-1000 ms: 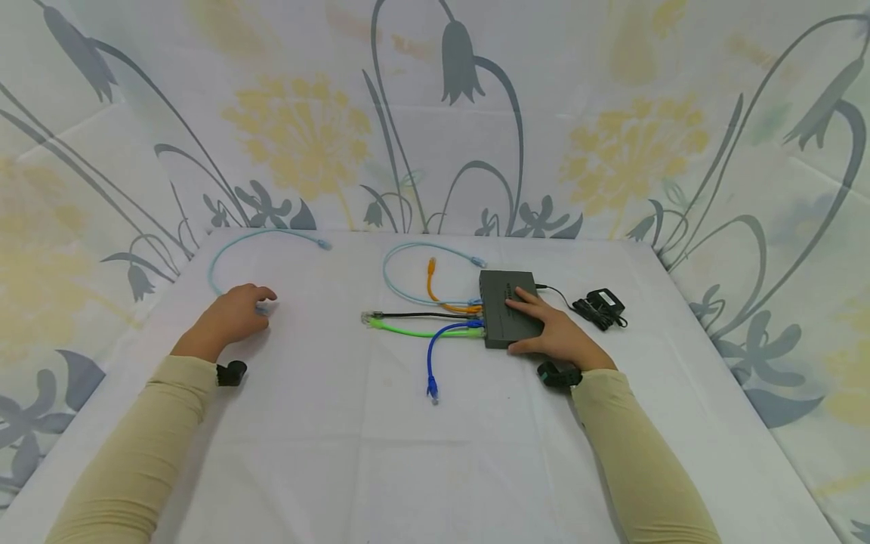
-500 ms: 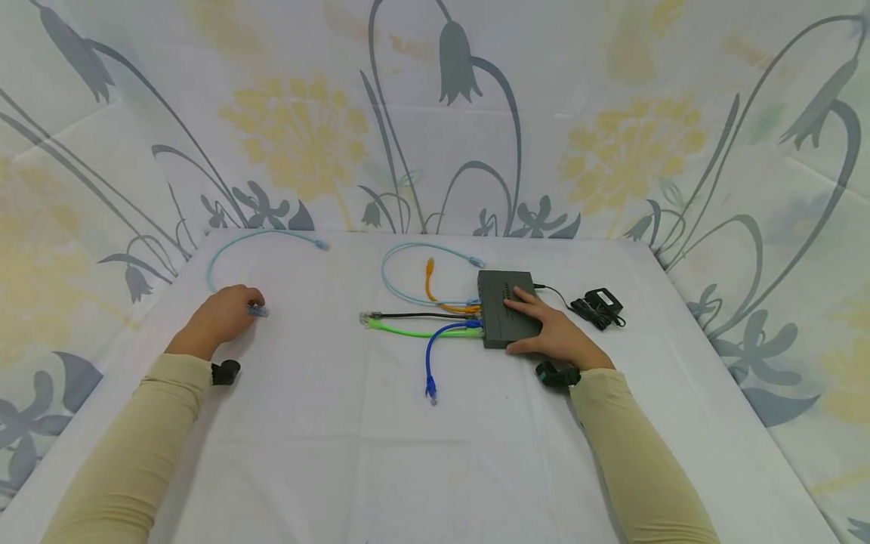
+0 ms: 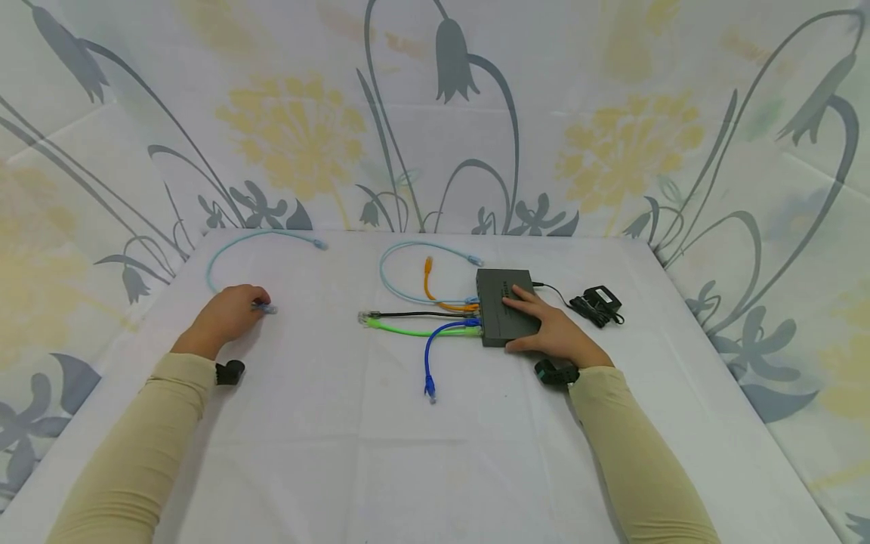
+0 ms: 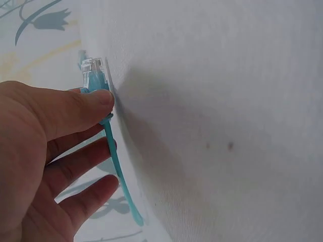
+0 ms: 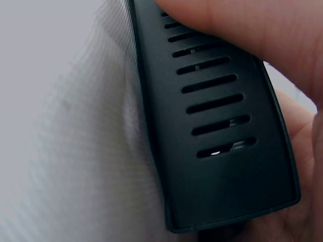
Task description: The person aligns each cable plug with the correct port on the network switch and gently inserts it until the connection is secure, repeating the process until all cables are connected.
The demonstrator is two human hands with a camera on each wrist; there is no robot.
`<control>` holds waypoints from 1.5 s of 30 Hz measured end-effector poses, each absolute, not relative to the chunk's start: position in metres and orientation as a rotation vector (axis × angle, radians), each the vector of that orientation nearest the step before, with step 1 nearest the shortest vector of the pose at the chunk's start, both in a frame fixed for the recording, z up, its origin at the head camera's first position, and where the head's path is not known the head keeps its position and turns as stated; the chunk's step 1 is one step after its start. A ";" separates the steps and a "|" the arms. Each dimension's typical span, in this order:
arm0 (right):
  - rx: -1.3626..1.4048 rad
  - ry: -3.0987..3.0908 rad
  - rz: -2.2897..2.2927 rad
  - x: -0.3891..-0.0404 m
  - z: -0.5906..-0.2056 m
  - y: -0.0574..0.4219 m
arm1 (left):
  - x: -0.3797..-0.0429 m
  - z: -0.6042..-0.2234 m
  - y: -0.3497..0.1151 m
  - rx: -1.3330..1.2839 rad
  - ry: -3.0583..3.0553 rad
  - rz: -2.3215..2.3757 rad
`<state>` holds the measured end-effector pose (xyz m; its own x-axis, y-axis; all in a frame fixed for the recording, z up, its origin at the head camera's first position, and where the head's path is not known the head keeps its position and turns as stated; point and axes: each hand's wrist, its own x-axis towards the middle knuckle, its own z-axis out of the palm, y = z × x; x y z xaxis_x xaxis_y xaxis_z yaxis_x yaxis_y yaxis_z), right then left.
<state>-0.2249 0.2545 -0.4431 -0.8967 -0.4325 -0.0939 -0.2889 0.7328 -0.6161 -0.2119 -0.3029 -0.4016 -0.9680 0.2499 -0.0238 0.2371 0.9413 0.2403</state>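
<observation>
At the left of the table my left hand (image 3: 227, 316) pinches the plug end of a light-blue Ethernet cable (image 3: 231, 240). In the left wrist view its clear plug (image 4: 94, 68) sticks out past the thumb and the cord runs down across the other fingers. The cable's far plug lies on the cloth toward the back. My right hand (image 3: 560, 332) holds a dark network switch (image 3: 495, 308), with fingers spread over its top and the thumb (image 5: 222, 25) against its slotted side. The ports' side faces left, with several cables in it.
From the switch run a second light-blue cable (image 3: 390, 261), an orange one (image 3: 427, 283), a black one (image 3: 418, 314), a green one (image 3: 408, 332) and a dark blue one (image 3: 427, 359). A power adapter (image 3: 601, 300) with bundled cord lies to the right. Patterned fabric (image 3: 510, 136) hangs behind.
My left hand has closed its fingers on the light-blue cable's plug end, turned it outward and shifted slightly right. My right hand stays on the switch.
</observation>
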 end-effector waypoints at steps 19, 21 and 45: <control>-0.550 2.699 -0.913 -0.225 -0.445 0.255 | -0.215 -0.406 -0.279 0.465 3.052 0.510; -0.551 2.700 -0.909 -0.225 -0.445 0.256 | -0.216 -0.406 -0.275 0.482 3.053 0.509; -0.553 2.693 -0.914 -0.224 -0.443 0.256 | -0.229 -0.408 -0.232 0.641 3.029 0.605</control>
